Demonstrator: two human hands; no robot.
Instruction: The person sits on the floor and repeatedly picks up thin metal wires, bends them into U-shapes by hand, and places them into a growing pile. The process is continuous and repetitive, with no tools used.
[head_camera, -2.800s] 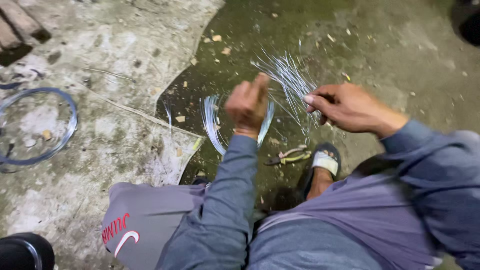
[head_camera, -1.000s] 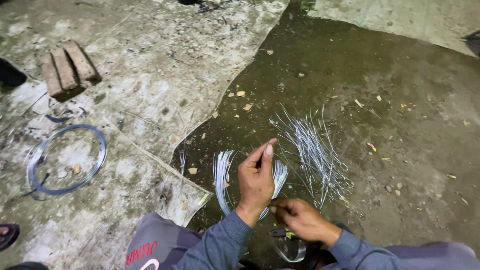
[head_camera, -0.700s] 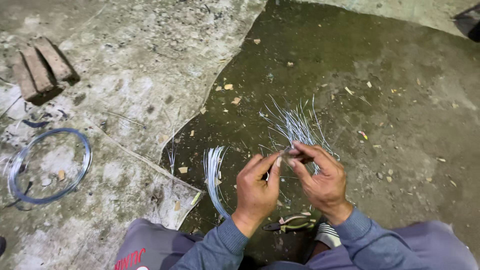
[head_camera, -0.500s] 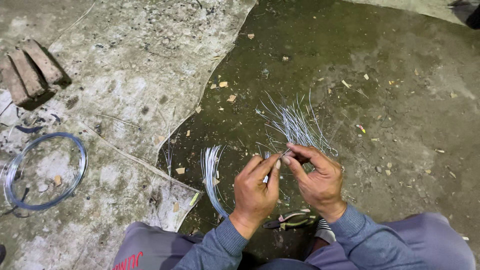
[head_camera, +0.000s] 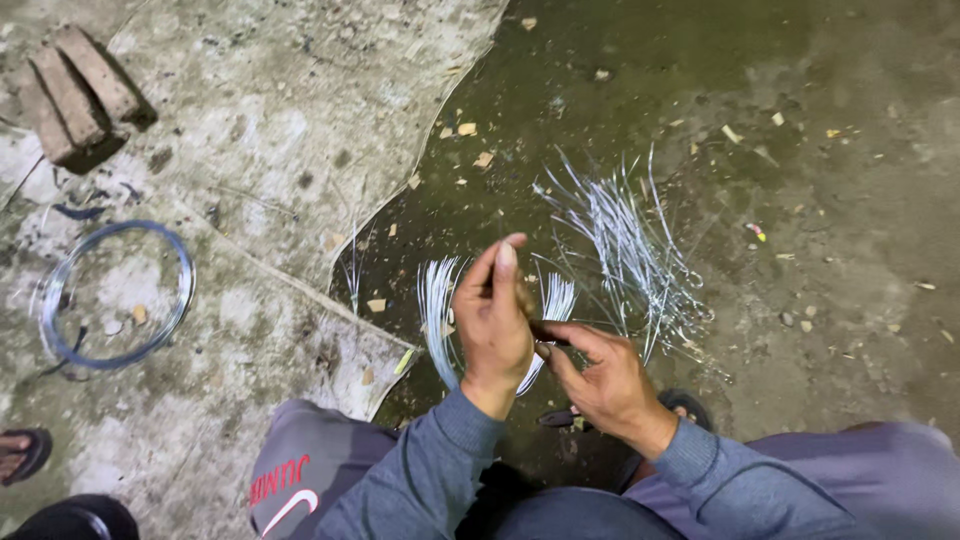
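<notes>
- Thin wire piece (head_camera: 545, 335): a short bit of shiny wire sits between the two hands, in the lower middle of the frame. Most of it is hidden by the fingers.
- The left hand (head_camera: 495, 320) is raised, with thumb and first finger pressed together. It looks like it pinches one end of the wire, but I cannot tell for sure.
- The right hand (head_camera: 600, 375) is just beside it, fingers closed in a tight grip on the other end.
- A curved bunch of wires (head_camera: 440, 305) lies on the floor behind the left hand. A loose pile of cut wires (head_camera: 630, 250) lies to the right of the middle.
- A round wire coil (head_camera: 115, 295) lies at the left, and bricks (head_camera: 75, 95) at the upper left.
- Pliers (head_camera: 560, 417) lie under the right hand.
- I think the step is bending or twisting one wire. The next move needs both hands to hold tight and turn gently.
</notes>
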